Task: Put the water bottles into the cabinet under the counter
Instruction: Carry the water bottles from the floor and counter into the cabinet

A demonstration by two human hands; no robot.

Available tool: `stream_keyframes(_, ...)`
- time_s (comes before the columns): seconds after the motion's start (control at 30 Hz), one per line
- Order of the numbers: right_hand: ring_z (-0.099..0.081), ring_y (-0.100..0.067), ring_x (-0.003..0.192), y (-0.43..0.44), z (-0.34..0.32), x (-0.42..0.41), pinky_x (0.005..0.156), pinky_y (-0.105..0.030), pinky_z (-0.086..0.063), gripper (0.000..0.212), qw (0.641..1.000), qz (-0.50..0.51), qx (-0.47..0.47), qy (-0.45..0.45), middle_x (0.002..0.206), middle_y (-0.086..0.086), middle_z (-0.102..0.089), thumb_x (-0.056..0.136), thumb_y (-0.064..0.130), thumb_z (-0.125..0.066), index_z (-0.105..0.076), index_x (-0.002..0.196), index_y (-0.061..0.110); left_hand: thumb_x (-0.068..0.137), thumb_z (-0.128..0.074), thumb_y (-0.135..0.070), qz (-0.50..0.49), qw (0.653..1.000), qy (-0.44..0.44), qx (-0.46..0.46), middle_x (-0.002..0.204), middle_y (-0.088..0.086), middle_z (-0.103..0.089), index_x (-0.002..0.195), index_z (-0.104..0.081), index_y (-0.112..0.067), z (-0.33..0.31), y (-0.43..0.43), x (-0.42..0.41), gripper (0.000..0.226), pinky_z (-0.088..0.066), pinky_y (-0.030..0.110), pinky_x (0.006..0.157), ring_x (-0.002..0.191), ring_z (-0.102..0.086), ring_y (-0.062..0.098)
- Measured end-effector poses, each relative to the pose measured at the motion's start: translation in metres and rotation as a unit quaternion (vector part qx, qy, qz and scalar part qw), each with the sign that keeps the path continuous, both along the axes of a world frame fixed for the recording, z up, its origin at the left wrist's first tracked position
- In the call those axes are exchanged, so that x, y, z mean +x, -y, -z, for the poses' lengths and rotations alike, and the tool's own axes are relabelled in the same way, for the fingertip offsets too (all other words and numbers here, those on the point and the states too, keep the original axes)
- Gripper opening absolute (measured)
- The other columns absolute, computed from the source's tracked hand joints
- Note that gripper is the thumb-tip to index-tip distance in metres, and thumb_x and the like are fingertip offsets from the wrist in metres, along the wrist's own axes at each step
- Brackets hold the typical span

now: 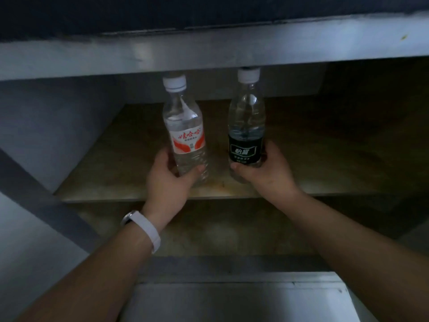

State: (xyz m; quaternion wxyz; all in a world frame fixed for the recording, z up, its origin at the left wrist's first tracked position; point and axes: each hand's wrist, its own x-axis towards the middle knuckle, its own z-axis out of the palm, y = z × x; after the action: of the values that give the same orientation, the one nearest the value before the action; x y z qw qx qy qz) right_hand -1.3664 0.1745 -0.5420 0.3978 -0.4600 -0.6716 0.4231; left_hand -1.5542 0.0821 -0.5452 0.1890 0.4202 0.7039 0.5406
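Two clear water bottles with white caps stand upright inside the open cabinet under the counter. The bottle with the red and white label (pixel 185 129) is on the left, and my left hand (pixel 169 180) grips its lower part. A second bottle with a dark green label (pixel 246 126) is on the right, held near its base by my right hand (pixel 267 173). Both bottles are over the upper shelf (pixel 120 168), close to its front edge. Whether their bases touch the shelf I cannot tell.
The steel counter edge (pixel 209 54) runs just above the bottle caps. A lower shelf (pixel 232 228) lies beneath the upper one. A diagonal metal brace (pixel 41 201) crosses at the left. The cabinet's right side is dark. A white band is on my left wrist.
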Motion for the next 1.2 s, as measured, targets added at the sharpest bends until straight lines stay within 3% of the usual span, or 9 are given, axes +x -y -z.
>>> stream_keyframes(0.1, -0.051, 0.010, 0.087, -0.011, -0.005, -0.007, 0.061, -0.006, -0.039, 0.066, 1.000, -0.005, -0.005, -0.003, 0.102, 0.024, -0.053, 0.072, 0.026, -0.086, -0.047, 0.126, 0.029, 0.077, -0.084, -0.035, -0.012, 1.000, 0.014, -0.007, 0.123, -0.018, -0.065, 0.133, -0.054, -0.034, -0.005, -0.010, -0.004, 0.063, -0.051, 0.032, 0.095, 0.114, -0.060, 0.005)
stream_keyframes(0.27, -0.050, -0.003, 0.115, -0.040, -0.012, -0.026, 0.087, -0.020, -0.040, 0.071, 0.999, -0.007, 0.030, -0.016, 0.130, 0.009, -0.057, 0.074, 0.023, -0.085, -0.047, 0.134, 0.023, 0.082, -0.081, -0.033, -0.010, 1.000, 0.015, -0.013, 0.106, -0.026, -0.060, 0.119, -0.050, -0.044, -0.013, -0.037, -0.019, 0.050, -0.045, 0.022, 0.082, 0.102, -0.057, -0.003)
stream_keyframes(0.47, -0.054, -0.008, 0.114, -0.079, -0.009, -0.051, 0.092, -0.025, -0.045, 0.073, 0.999, -0.016, 0.051, -0.008, 0.130, 0.002, -0.059, 0.070, 0.025, -0.088, -0.048, 0.132, 0.017, 0.080, -0.082, -0.032, -0.023, 1.000, -0.002, 0.009, 0.130, -0.012, -0.064, 0.133, -0.056, -0.030, -0.011, -0.065, -0.034, 0.059, -0.048, 0.033, 0.099, 0.119, -0.060, 0.009)
stream_keyframes(0.6, -0.054, -0.007, 0.111, -0.092, -0.003, -0.058, 0.095, -0.028, -0.046, 0.072, 0.998, -0.031, 0.057, 0.007, 0.131, -0.001, -0.060, 0.072, 0.026, -0.087, -0.050, 0.132, 0.015, 0.080, -0.082, -0.030, -0.039, 0.999, 0.009, 0.022, 0.129, -0.010, -0.065, 0.132, -0.056, -0.031, -0.004, -0.075, -0.038, 0.058, -0.048, 0.042, 0.105, 0.119, -0.061, 0.012)
stream_keyframes(0.77, -0.051, -0.002, 0.105, -0.095, -0.003, -0.058, 0.079, -0.009, -0.040, 0.071, 0.998, -0.056, 0.039, 0.005, 0.124, 0.007, -0.057, 0.077, 0.022, -0.084, -0.047, 0.137, 0.016, 0.081, -0.082, -0.031, -0.020, 0.999, 0.003, 0.027, 0.127, -0.014, -0.063, 0.133, -0.053, -0.031, 0.001, -0.077, -0.043, 0.059, -0.049, 0.042, 0.105, 0.118, -0.060, 0.009)
stream_keyframes(1.0, -0.052, -0.005, 0.108, -0.088, -0.014, -0.050, 0.071, -0.001, -0.038, 0.069, 0.994, -0.086, 0.039, 0.055, 0.119, 0.009, -0.054, 0.079, 0.021, -0.081, -0.045, 0.138, 0.015, 0.085, -0.077, -0.042, -0.007, 1.000, -0.015, -0.009, 0.136, -0.009, -0.061, 0.141, -0.048, -0.033, -0.003, -0.072, -0.042, 0.064, -0.046, 0.040, 0.105, 0.124, -0.058, 0.014)
stream_keyframes(1.1, -0.048, -0.010, 0.123, -0.074, -0.019, -0.039, 0.087, -0.017, -0.038, 0.079, 0.993, -0.082, 0.040, 0.077, 0.136, 0.005, -0.050, 0.081, 0.027, -0.080, -0.034, 0.145, 0.017, 0.087, -0.072, -0.049, 0.053, 0.996, -0.040, -0.056, 0.134, -0.015, -0.061, 0.139, -0.048, -0.041, -0.012, -0.056, -0.039, 0.058, -0.048, 0.045, 0.104, 0.120, -0.060, 0.010)
stream_keyframes(1.2, -0.041, -0.012, 0.130, -0.051, -0.023, -0.021, 0.092, -0.024, -0.033, 0.076, 0.987, -0.063, 0.077, 0.128, 0.142, 0.005, -0.041, 0.087, 0.031, -0.073, -0.030, 0.149, 0.025, 0.093, -0.068, -0.039, 0.095, 0.987, -0.098, -0.080, 0.136, -0.018, -0.054, 0.136, -0.046, -0.045, -0.016, -0.027, -0.029, 0.048, -0.045, 0.039, 0.106, 0.119, -0.054, 0.004)
